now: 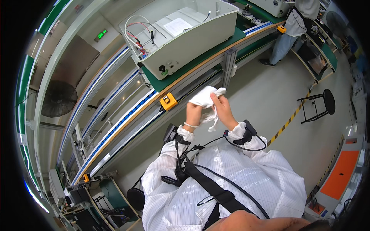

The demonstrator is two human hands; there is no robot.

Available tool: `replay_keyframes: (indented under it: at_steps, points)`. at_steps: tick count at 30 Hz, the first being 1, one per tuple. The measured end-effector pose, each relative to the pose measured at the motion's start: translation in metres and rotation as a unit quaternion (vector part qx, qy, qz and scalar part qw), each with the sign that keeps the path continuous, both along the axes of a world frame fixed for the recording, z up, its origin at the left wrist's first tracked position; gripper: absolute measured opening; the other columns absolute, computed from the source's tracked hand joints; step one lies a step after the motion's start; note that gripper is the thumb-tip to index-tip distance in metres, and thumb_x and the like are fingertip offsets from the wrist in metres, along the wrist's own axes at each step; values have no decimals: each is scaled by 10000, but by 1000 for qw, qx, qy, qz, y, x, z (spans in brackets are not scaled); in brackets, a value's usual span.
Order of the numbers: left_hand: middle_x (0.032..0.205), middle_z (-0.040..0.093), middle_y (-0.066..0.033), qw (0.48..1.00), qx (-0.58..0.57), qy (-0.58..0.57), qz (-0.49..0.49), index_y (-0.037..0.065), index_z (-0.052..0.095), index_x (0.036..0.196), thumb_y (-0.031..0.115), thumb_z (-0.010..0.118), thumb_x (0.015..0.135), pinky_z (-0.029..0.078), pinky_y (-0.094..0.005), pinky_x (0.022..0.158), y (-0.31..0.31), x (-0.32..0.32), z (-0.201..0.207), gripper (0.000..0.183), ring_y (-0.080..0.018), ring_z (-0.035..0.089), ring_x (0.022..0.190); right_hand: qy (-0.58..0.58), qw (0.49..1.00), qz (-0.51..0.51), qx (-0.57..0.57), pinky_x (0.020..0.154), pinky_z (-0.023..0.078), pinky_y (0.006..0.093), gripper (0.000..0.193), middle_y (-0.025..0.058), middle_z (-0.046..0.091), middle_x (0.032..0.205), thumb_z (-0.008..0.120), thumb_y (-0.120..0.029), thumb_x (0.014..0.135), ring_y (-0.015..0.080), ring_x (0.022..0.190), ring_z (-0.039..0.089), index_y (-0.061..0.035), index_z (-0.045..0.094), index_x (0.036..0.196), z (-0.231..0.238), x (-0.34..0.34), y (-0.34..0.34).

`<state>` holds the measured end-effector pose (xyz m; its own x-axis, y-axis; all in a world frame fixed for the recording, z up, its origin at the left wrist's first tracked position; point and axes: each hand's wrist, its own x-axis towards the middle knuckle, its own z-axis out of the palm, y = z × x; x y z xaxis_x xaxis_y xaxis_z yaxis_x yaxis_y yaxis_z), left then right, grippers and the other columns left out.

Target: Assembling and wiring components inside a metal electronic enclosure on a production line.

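White cloth gloves [203,97] are bunched up between my two hands in front of my chest. My left hand [193,114] is closed at the lower left part of the cloth, and the fabric hides most of its fingers. At the cloth's right side my right hand [223,108] pinches the fabric between thumb and fingers. A thin white flap hangs below, between the wrists. I cannot tell whether any finger is inside a glove. Both wrists carry black strapped devices with cables.
A conveyor bench with a green mat [169,81] runs ahead, bearing a large pale housing [192,50] with wires inside. A yellow switch box [168,101] sits on its near edge. On the right stand a black stool [328,101] and an orange-fronted cabinet [339,175]. Another person [287,42] stands far right.
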<state>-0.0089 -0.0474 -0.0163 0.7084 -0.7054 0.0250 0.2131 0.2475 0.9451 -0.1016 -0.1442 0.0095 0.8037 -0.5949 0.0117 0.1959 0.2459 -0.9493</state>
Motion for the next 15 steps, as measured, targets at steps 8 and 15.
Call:
replay_keyframes:
  at_steps: [8,15]
  points:
    - [1192,598,-87,995,78,-53,-32,9,544,1218,164,458,967,457,-350,916,-7,-1,-18,307,-217,586,1078,-15,988,-56,-145,631,423,225,223,16,548,838,549,-251,964,76,725,508,-38,540,1030,-10,8,-12]
    - [1316,495,-136,961,-55,263,-64,-5,395,1348,199,252,1002,404,-367,1010,-7,-3,-12,427,-244,480,1218,159,909,-15,-386,742,476,348,207,103,578,985,553,-220,924,265,885,605,-58,544,1053,-4,-11,21]
